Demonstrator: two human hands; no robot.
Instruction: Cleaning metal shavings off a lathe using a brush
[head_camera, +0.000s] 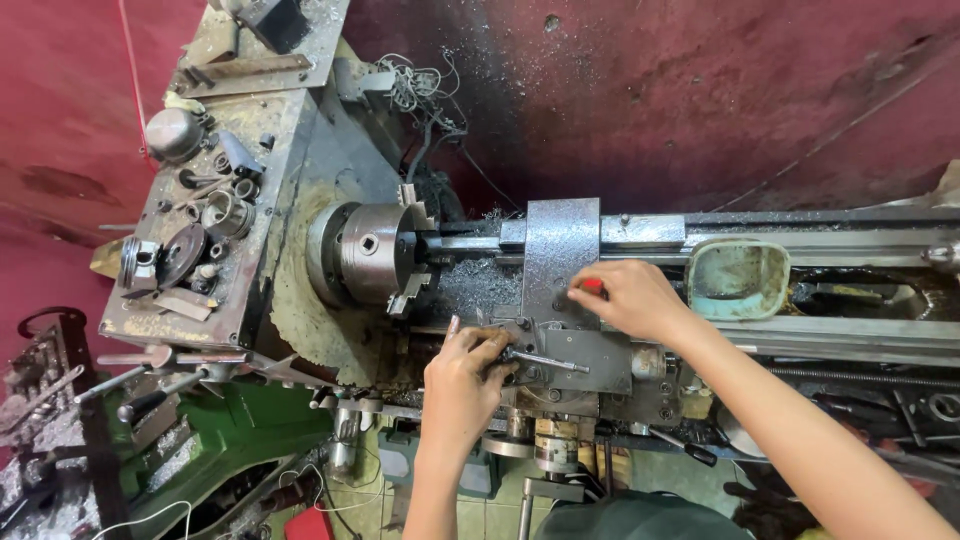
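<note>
Left hand (462, 375): fingers curled around metal wrench (540, 359) on lathe carriage (590, 362). Right hand (628, 298): fingertips pinching small red tool (592, 287). Chuck (372, 252) left; green tub (738, 277) right.

- The left hand (462, 372) closes its grip on the end of a slim metal wrench (540, 359) lying across the tool post (570, 362) of a grimy lathe (400, 270).
- The right hand (630, 298) pinches a small red-tipped tool (593, 287) against the grey carriage plate (558, 245).
- The steel chuck (375, 252) sits left of both hands, with metal chips (478, 282) beside it.
- A dirty teal tray (738, 278) rests on the bed, right of the right hand.
</note>
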